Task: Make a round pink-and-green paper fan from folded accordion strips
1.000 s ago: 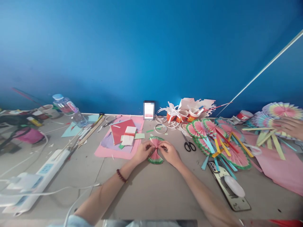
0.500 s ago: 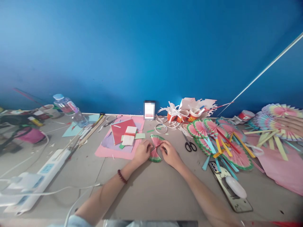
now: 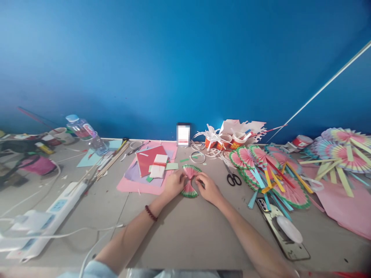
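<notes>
A pleated paper piece (image 3: 190,190), pink with green edges, lies on the table before me. It is pinched narrow at its middle and fans out above and below, like a bow. On its left side my left hand (image 3: 174,183) has thumb and fingertips closed beside the narrow waist. Opposite it, my right hand (image 3: 207,186) is pinched the same way, with what looks like a thin red string running from the waist to its fingertips. What the left fingertips grip is hidden.
Black-handled scissors (image 3: 234,179) lie right of my hands, beside finished paper fans (image 3: 292,189) and a phone (image 3: 285,231) with a white mouse (image 3: 289,228) on it. Coloured paper sheets (image 3: 142,185) lie left. A power strip (image 3: 49,224) and a bottle (image 3: 87,133) stand farther left.
The lower half of the paper piece has spread a little wider, and my hands have barely moved. Another person's hand at the far right has gone from view.
</notes>
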